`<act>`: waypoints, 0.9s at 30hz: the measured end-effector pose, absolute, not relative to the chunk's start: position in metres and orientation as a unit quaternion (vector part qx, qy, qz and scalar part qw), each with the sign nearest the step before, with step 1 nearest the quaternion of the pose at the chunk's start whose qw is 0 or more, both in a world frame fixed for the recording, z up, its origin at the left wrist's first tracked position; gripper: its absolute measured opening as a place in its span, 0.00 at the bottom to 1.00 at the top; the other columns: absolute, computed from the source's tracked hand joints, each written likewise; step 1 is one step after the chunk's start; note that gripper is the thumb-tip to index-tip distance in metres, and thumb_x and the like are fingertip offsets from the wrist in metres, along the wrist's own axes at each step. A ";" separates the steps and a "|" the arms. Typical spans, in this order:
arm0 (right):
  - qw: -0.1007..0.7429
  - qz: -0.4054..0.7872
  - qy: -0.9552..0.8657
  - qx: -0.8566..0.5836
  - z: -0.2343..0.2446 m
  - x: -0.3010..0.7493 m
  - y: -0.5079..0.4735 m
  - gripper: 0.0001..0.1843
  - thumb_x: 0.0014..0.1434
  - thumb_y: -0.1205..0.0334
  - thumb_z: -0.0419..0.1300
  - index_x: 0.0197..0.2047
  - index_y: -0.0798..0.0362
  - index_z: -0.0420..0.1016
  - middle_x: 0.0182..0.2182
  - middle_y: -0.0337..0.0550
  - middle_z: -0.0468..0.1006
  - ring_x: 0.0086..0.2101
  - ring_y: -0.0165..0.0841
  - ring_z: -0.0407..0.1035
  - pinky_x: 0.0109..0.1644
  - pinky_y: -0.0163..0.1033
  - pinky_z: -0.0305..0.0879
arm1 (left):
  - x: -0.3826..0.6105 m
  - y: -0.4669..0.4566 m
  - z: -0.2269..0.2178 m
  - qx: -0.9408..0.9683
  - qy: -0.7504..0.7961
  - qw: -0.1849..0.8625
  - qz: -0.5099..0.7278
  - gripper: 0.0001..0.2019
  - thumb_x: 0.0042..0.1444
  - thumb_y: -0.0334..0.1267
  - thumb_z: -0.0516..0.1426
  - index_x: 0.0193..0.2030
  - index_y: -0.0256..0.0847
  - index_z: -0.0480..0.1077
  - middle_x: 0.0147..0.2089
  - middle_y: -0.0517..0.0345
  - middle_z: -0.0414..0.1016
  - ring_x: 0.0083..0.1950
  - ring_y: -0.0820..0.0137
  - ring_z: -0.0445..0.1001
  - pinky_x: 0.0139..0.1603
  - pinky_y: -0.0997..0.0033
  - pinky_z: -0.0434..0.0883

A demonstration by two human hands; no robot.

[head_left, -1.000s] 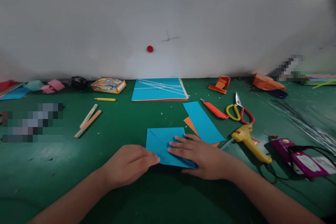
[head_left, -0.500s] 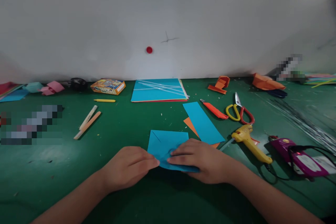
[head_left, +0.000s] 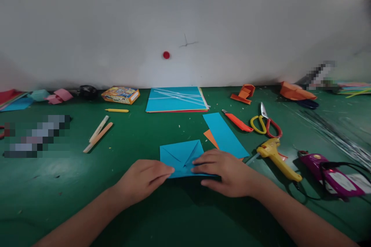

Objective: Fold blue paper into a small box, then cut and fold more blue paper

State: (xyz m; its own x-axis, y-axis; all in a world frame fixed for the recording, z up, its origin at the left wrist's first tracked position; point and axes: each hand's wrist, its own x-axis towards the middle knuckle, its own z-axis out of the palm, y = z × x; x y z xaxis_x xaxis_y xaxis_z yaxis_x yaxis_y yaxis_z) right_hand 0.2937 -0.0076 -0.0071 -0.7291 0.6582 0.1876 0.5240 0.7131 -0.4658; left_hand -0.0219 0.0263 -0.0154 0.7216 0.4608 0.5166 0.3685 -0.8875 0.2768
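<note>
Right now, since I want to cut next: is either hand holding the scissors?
No, the left hand and right hand both rest on the folded blue paper; the scissors lie untouched on the green table.

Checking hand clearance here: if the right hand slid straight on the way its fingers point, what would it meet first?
Most likely the left hand: the right hand rests on the folded blue paper, fingers pointing left at the left hand's fingertips, a small gap away.

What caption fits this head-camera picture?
Left hand and right hand press folded blue paper on a green table, beside scissors and a glue gun.
</note>
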 end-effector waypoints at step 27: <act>0.206 0.290 -0.774 -0.524 -0.020 0.298 0.003 0.18 0.70 0.55 0.59 0.60 0.39 0.78 0.54 0.41 0.82 0.48 0.41 0.77 0.46 0.45 0.73 | -0.020 0.037 -0.023 0.808 0.379 0.358 0.274 0.18 0.64 0.39 0.59 0.60 0.44 0.72 0.47 0.54 0.81 0.32 0.72 0.79 0.30 0.75 0.78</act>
